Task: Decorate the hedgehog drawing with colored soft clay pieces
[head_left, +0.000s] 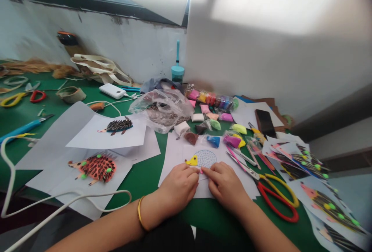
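On a white paper [174, 153] lies a hedgehog picture with a yellow clay head [192, 161] and an oval body [207, 158] covered in small blue marks. A tiny piece of pink clay [201, 171] sits just below the body. My left hand [180, 184] has its fingers curled, with the index fingertip against the pink clay from the left. From the right, my right hand [225, 184] presses an index fingertip on the same piece, its other fingers folded. My thumbs are partly hidden.
Large scissors [277, 198] with red and yellow handles lie at right, near finished hedgehog pictures [328, 205] and a phone [265, 123]. Bagged coloured clay [213, 141] and a plastic bag of seeds [165, 110] stand behind. More hedgehog sheets [93, 168] and a white cable [87, 196] are left.
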`<state>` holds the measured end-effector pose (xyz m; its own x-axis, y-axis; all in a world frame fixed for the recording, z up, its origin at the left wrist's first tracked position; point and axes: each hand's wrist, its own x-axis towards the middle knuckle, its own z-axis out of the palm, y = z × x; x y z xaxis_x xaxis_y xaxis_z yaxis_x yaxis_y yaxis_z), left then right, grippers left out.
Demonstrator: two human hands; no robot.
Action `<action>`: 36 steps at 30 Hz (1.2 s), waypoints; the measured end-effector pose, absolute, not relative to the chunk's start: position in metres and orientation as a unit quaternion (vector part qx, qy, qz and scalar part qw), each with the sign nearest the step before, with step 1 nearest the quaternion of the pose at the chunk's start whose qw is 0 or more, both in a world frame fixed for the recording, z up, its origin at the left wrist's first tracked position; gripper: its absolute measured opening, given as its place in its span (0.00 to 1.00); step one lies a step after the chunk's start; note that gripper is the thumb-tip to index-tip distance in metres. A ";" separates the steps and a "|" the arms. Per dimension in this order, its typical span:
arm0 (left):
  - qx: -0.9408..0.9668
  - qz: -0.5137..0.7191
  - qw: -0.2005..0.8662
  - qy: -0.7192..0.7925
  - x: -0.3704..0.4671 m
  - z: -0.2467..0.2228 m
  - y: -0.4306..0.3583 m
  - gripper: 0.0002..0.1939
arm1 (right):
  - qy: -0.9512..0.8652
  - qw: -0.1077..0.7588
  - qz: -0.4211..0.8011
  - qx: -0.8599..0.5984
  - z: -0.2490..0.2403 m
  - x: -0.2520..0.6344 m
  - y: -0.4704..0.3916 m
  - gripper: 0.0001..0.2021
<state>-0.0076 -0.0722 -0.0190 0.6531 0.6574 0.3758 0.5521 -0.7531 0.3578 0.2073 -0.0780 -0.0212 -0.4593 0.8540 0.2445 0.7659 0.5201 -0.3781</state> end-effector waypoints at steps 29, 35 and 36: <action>0.895 0.243 0.128 0.352 -0.008 -0.016 -0.073 0.07 | -0.866 0.217 0.110 -0.438 -0.018 0.207 -0.083 0.18; 0.894 0.249 0.126 0.351 -0.008 -0.016 -0.073 0.07 | -0.864 0.216 0.096 -0.444 -0.018 0.210 -0.082 0.17; 0.895 0.248 0.125 0.349 -0.008 -0.017 -0.073 0.07 | -0.864 0.213 0.095 -0.446 -0.018 0.210 -0.082 0.17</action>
<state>-0.0080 -0.0729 -0.0165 0.6327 0.6872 0.3569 0.5637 -0.7247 0.3962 0.2103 -0.0819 -0.0181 -0.5121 0.8107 0.2838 0.7299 0.5848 -0.3538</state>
